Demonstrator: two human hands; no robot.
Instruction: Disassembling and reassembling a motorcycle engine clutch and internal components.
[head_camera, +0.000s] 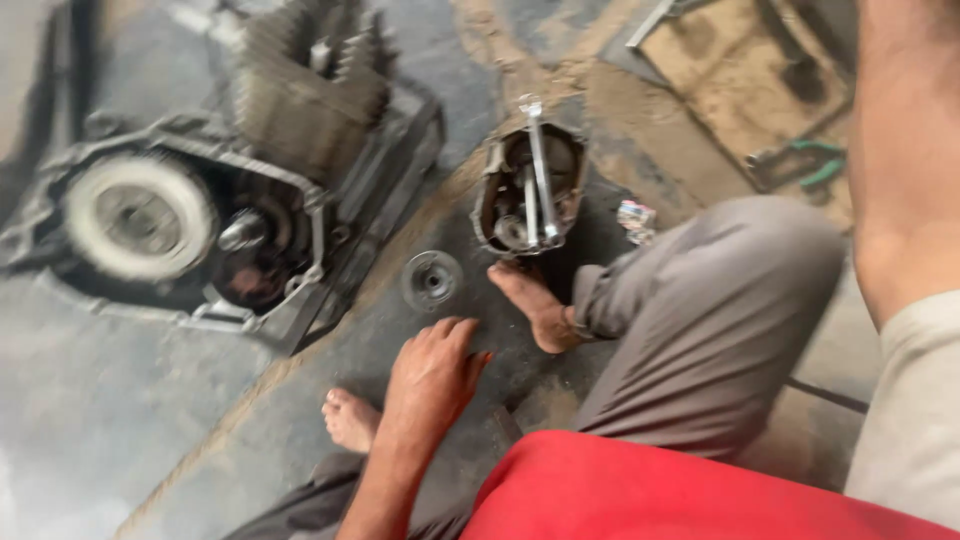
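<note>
While left hand (432, 375) hovers empty, round metal disc (432, 280) lies near.

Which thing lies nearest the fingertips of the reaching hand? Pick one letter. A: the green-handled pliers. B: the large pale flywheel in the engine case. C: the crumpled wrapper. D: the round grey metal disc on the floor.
D: the reaching hand stretches its fingertips toward the round grey metal disc, which lies on the dark floor just ahead, far closer than anything else.
</note>
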